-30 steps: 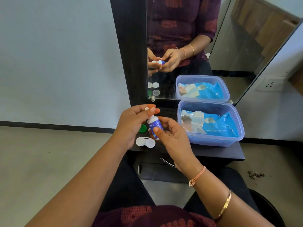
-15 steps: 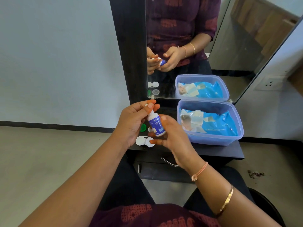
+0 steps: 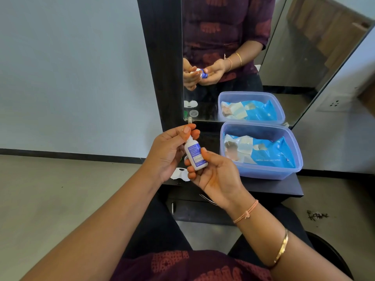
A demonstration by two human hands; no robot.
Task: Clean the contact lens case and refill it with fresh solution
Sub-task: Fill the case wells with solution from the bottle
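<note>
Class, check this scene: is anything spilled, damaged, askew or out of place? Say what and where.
Nothing looks spilled or damaged. The right hand holds the solution bottle tilted while the left hand pinches its tip; the open lens case lies flat on the shelf. Only a dark clump of debris on the floor looks stray.

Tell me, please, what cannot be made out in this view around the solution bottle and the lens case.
- Head view, solution bottle tip: covered by fingertips of the left hand, so capped or open cannot be told.
- Head view, its label print: too small to read.
- Head view, contact lens case: mostly behind the left hand and right hand; its wells' contents are hidden.
</note>
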